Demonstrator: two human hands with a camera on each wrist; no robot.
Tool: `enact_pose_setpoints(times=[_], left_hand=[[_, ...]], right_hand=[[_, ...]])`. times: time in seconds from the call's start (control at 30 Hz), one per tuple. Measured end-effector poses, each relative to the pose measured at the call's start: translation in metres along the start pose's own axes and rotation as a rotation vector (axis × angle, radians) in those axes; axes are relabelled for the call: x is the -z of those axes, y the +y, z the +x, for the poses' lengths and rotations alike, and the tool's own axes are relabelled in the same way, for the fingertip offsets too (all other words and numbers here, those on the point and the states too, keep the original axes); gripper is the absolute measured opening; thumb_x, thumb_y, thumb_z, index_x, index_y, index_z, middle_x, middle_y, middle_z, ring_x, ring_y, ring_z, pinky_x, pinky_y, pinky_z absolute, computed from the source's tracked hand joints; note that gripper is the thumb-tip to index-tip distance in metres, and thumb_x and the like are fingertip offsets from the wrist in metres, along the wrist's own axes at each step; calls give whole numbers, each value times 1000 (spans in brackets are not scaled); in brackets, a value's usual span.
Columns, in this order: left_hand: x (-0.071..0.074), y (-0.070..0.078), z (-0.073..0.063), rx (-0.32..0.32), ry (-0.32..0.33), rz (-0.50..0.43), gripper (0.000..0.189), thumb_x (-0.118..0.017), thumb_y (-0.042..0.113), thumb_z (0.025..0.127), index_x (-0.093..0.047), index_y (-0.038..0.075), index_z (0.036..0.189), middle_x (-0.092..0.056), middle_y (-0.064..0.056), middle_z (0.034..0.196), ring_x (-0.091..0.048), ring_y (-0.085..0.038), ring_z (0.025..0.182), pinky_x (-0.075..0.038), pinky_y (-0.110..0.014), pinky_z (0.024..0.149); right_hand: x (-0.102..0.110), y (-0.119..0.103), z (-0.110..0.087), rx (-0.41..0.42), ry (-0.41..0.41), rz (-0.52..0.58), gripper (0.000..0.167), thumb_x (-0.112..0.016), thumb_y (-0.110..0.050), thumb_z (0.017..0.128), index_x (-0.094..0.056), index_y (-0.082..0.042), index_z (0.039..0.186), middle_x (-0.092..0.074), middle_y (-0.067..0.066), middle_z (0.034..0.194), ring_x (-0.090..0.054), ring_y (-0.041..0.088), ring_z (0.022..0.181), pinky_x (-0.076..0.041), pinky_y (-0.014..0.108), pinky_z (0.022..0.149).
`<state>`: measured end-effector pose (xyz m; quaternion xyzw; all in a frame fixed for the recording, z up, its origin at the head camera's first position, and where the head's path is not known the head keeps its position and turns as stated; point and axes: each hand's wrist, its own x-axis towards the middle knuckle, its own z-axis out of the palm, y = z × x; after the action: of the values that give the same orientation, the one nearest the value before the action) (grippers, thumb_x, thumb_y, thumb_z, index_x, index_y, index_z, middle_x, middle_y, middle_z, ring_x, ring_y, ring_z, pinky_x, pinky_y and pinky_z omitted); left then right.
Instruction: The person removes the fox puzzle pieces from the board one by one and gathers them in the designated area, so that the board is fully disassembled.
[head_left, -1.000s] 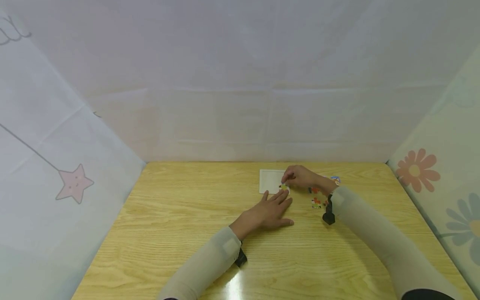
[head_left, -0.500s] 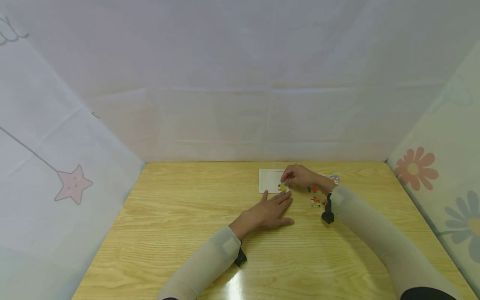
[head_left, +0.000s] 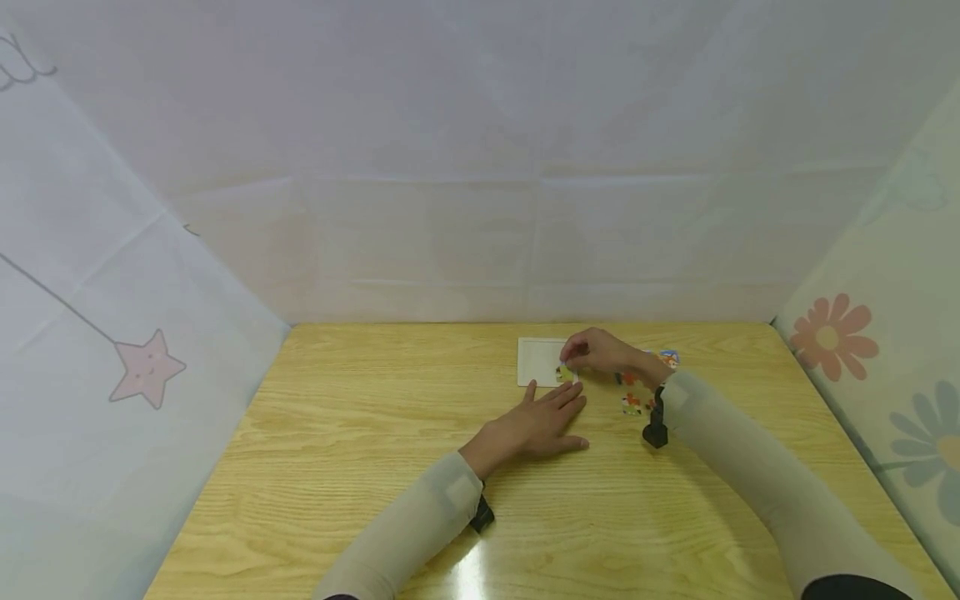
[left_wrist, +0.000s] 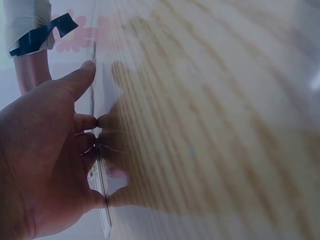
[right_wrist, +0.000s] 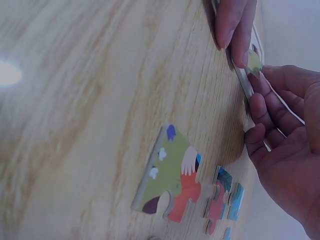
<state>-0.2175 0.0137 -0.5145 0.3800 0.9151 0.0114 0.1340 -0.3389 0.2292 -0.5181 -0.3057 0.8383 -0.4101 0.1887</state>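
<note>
A white puzzle tray lies flat near the table's far edge. In its near right corner is a green jigsaw piece, partly covered by fingers. My right hand pinches this piece between thumb and fingertips; the right wrist view shows the piece at the tray's border. My left hand rests with fingers outstretched, its fingertips at the tray's near edge. Seen from the left wrist, the fingers of that hand reach down to the tabletop.
Several loose jigsaw pieces lie right of the tray, partly under my right wrist. Among them are a green and orange piece and a blue piece. The wooden table meets white cloth walls behind and at both sides.
My right fingertips have shifted slightly left at the tray's near right corner, still pinching the green piece. My left hand has stayed in place.
</note>
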Motion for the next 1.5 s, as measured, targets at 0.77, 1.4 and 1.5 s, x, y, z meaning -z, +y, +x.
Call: enact_pose_setpoints(times=[0.77, 1.4, 1.5], left_hand=[[1, 2, -3, -1, 17, 23, 85, -39, 72, 105, -25, 20, 171, -11, 0, 179, -9, -14, 164, -17, -66, 127], [0, 3, -3, 15, 8, 15, 85, -40, 73, 105, -23, 22, 171, -9, 2, 179, -8, -14, 164, -14, -66, 128], [2, 4, -4, 13, 8, 15, 84, -40, 71, 105, -23, 22, 171, -9, 1, 179, -8, -15, 164, -14, -66, 128]], right_hand=[[7, -3, -16, -35, 109, 89, 17, -69, -9, 104, -73, 0, 118, -75, 12, 114, -71, 23, 106, -58, 38, 93], [26, -2, -64, -59, 124, 107, 28, -67, -17, 106, -69, 4, 125, -73, 21, 119, -70, 37, 109, -60, 50, 92], [28, 1, -73, -60, 128, 113, 29, -68, -16, 106, -69, 5, 125, -73, 21, 118, -71, 37, 107, -61, 49, 90]])
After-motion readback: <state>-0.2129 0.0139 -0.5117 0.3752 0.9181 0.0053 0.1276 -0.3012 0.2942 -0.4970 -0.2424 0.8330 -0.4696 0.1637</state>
